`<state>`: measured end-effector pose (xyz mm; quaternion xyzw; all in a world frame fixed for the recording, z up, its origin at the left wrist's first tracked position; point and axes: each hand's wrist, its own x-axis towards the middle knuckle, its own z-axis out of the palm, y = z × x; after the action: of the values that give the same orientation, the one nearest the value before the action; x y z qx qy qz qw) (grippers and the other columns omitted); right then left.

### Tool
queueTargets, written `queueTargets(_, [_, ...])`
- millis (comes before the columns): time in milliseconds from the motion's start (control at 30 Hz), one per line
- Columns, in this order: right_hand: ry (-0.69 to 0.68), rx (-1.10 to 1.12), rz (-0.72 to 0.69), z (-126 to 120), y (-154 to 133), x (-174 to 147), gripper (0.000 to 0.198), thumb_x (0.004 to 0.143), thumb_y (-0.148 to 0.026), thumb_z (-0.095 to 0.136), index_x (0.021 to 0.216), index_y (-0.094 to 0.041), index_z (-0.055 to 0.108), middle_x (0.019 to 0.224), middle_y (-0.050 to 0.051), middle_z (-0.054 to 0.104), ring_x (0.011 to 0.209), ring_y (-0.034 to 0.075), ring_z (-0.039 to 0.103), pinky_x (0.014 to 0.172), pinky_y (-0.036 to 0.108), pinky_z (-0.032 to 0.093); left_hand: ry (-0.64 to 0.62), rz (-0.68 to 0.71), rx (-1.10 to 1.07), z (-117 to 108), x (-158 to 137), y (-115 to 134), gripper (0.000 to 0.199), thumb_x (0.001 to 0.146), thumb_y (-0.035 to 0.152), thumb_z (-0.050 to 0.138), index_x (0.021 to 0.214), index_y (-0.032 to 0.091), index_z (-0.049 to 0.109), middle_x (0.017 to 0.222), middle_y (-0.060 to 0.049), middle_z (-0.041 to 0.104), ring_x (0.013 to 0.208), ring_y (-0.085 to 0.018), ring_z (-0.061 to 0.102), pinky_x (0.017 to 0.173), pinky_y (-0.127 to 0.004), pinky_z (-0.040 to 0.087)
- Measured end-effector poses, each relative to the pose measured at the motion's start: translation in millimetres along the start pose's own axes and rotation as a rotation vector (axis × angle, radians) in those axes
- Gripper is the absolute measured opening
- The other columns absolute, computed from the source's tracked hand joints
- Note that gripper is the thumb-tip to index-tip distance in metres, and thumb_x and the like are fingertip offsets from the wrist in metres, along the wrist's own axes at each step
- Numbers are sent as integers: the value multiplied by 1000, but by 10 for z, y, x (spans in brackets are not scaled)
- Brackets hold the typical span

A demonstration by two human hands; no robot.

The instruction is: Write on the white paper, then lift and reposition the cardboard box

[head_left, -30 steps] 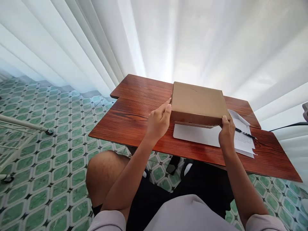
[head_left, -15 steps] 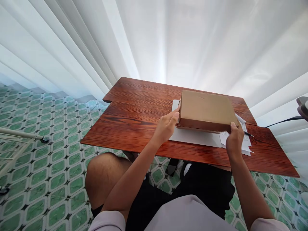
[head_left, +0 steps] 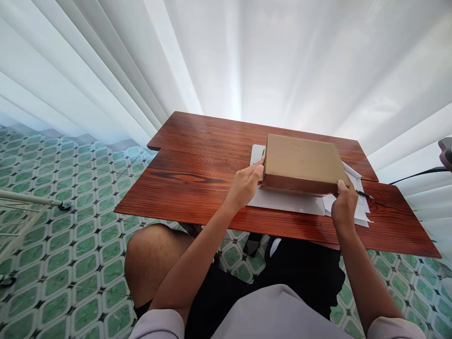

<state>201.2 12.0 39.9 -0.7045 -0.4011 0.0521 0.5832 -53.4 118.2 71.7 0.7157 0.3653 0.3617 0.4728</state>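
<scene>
Lowered since a second before, the cardboard box point(head_left: 302, 163) sat on the white sheet point(head_left: 282, 201) on the counter point(head_left: 197, 181), both hands' fingers point(head_left: 259, 168) pinching its near corners, where a nudge might scatter the papers point(head_left: 358, 207).

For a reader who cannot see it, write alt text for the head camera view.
A seated person grips a flat brown cardboard box at its near corners, left hand and right hand, over a white sheet on a red-brown wooden table. Printed papers and a pen lie beside the right hand; white curtains hang behind.
</scene>
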Motion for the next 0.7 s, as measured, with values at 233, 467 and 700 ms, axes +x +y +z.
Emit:
queueTargets(233, [13,-16,21,7,22,-3,45,91,-42,42,121,-20,67,123,9,66,117,27,57,106,48,40,-11,-39,31,12,-6,-2,56,98,51,31,140,23,56,133,-3,63,121,-22,59,97,-33,51])
queueTargets(467, [-18,42,52,7,48,-13,49,94,-46,38,128,-21,63,124,9,64,115,26,57,100,46,46,-19,-93,35,9,-6,3,55,99,51,29,138,25,58,130,-1,65,127,-23,56,101,-36,50])
queueTargets(700, [-14,11,50,1,92,-21,49,96,-46,36,128,-21,63,127,9,63,117,27,56,100,47,46,-4,-2,-10,-10,-15,-6,50,101,45,31,137,25,58,133,1,62,129,-23,55,106,-34,45])
